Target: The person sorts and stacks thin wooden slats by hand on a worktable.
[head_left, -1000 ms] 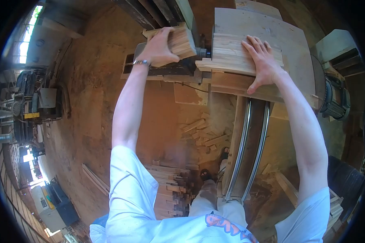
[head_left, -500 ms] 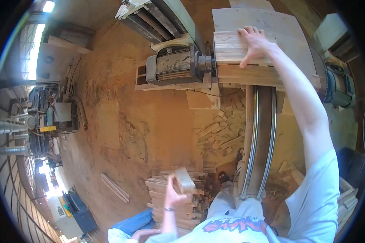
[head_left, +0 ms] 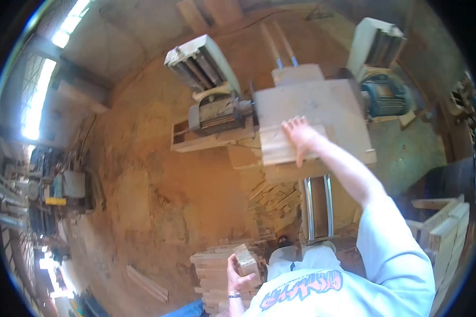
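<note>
My right hand (head_left: 300,138) lies with spread fingers on top of pale wooden boards (head_left: 274,143), its thumb toward their near edge. The boards lie side by side along the near side of a sliding machine table (head_left: 322,105). Low in the view, my left hand (head_left: 238,276) is closed around a short wooden block (head_left: 244,258), holding it above a stack of wood pieces (head_left: 211,269).
Dusty motors stand at the table's left (head_left: 217,113) and right (head_left: 384,98). Two metal rails (head_left: 309,208) run from the table toward me. Offcuts (head_left: 272,198) litter the floor left of them. Boards stand (head_left: 447,232) at right.
The view has tilted up, showing more of the machine. The table, with the boards and my right hand on it, has slid toward me past the left motor. My left hand keeps the block.
</note>
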Available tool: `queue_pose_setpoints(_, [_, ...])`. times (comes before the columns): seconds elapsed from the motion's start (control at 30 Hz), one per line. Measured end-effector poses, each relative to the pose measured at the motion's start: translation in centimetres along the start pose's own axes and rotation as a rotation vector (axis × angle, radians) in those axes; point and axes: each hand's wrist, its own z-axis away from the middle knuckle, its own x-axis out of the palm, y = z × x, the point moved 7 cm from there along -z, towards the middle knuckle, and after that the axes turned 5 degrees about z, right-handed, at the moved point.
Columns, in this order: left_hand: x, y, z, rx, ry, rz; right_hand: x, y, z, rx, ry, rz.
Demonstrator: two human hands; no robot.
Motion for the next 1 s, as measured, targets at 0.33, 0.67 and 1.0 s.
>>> queue_pose_setpoints(0.33, [-8.4, -1.3, 1.7, 0.02, -0.01, 0.206, 2.8, -12.7, 17.5, -0.126, 0.044, -0.271])
queue_pose_setpoints(0.67, [-15.6, -0.2, 2.3, -0.095, 0.177, 0.322, 6.1, -21.2, 29.5, -0.173, -0.193, -1.462])
queue_pose_setpoints(1.0, [16.0, 16.7, 1.5, 0.25, -0.09, 0.244, 21.7, -16.7, 59.2, 0.107, 0.768, -2.466])
